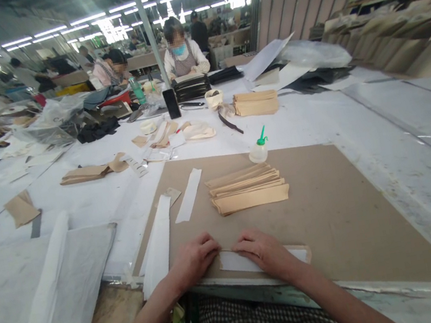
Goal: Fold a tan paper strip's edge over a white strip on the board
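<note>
A tan strip with a white backing piece on it lies flat at the front edge of the brown board. At the strip's left end my left hand is closed, its fingertips pinching the corner. My right hand is closed on the strip's far edge, a short way to the right, and covers part of the white backing. Beyond my hands a stack of tan strips lies on the board. Behind that stands a small clear squeeze bottle with a green nozzle.
White strips lie left of the stack. Across the white table are tan pieces, a dark phone standing upright, a bundle of tan strips and plastic sheets. A co-worker sits opposite.
</note>
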`<state>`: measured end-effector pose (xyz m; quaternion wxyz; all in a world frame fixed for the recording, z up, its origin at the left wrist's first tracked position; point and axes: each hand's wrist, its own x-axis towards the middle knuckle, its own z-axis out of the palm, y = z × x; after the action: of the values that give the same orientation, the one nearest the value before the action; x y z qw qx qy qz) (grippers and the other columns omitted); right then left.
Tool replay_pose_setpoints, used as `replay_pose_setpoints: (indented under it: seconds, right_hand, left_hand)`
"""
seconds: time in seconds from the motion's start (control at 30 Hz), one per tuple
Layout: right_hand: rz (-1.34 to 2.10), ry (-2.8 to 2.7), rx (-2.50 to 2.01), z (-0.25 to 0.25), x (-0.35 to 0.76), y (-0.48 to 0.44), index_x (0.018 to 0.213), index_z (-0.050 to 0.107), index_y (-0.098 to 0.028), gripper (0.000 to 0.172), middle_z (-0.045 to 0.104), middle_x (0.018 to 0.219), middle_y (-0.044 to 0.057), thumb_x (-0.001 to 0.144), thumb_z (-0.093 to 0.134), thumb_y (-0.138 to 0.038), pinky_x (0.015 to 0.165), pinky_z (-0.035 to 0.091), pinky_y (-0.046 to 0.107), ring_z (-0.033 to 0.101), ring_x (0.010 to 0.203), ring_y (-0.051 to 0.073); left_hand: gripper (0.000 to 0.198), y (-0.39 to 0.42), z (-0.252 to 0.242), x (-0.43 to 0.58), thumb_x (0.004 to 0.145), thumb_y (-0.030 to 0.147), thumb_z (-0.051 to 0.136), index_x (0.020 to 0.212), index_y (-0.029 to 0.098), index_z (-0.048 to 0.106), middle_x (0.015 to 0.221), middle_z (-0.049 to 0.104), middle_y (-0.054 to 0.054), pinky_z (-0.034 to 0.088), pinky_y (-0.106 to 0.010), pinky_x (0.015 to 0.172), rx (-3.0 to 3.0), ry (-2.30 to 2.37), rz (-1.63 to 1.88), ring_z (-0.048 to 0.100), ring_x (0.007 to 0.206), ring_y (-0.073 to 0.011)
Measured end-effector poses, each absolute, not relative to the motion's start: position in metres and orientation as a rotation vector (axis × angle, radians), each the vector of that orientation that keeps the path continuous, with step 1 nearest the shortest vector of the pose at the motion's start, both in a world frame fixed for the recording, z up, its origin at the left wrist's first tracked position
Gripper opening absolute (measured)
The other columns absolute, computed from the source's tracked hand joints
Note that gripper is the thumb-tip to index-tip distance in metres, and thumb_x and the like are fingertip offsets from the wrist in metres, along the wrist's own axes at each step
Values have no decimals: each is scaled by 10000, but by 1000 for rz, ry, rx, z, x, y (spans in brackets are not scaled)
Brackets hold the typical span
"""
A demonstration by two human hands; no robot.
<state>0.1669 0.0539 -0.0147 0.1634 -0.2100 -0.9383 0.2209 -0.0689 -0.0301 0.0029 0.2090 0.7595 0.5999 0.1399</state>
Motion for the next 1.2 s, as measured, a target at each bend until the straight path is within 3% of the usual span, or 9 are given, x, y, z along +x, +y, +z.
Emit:
replay_pose_setpoints:
  seconds: [0.17,0.4,0.57,0.73,0.83,0.93,1.2]
  right_hand:
    - [483,-2745,-508,-15,170,50,1131,697,-173,215,637,1007,76,962,585,-100,833,506,332,556,944,220]
    - [314,-2794,-396,-10,174,48,1154,656,-134,196,631,1044,94,970,590,-149,884,516,364,543,978,235]
    - [257,-2787,-339,-13,179,52,1150,650,-132,187,625,1018,90,986,565,-165,880,518,355,553,964,231]
    - [217,-2760,-322,-22,197,60,1189,642,-115,228,627,1015,101,989,532,-124,871,519,347,565,959,222]
    - [198,-2753,-348,-24,213,61,1209,638,-128,250,636,1022,98,991,516,-117,836,522,342,568,927,216]
    - [182,-2749,-381,-22,230,62,1201,643,-139,241,643,1023,90,1002,507,-133,839,514,328,569,937,211]
    - [130,-2779,-422,-15,271,68,1160,659,-151,197,660,1009,84,1005,540,-168,799,488,336,542,907,211]
  left_hand:
    - [235,-40,1,-68,1007,230,465,1158,267,640,1115,626,-41,461,-279,687,2307,1673,214,611,952,-208]
    - [290,-60,8,-53,987,194,482,1266,196,561,1230,603,-87,456,-434,931,2476,1720,184,514,1120,-278]
    - [213,-64,4,-28,1018,282,451,1103,177,616,1163,618,-84,447,-474,937,2442,1981,328,506,1138,-287]
    - [171,-54,-5,-10,985,153,484,898,171,631,1022,638,-70,474,-457,894,2426,2061,293,539,1021,-273]
    - [132,-49,-5,-3,949,104,535,1016,169,628,1097,627,-71,506,-399,870,2431,2018,266,543,1008,-245]
    - [283,-45,-3,4,945,104,549,1206,212,572,1167,606,-50,526,-338,873,2437,1908,230,533,1047,-217]
    - [442,-55,-9,13,919,66,535,1352,148,499,1162,616,-85,554,-361,883,2560,1854,113,531,1108,-259]
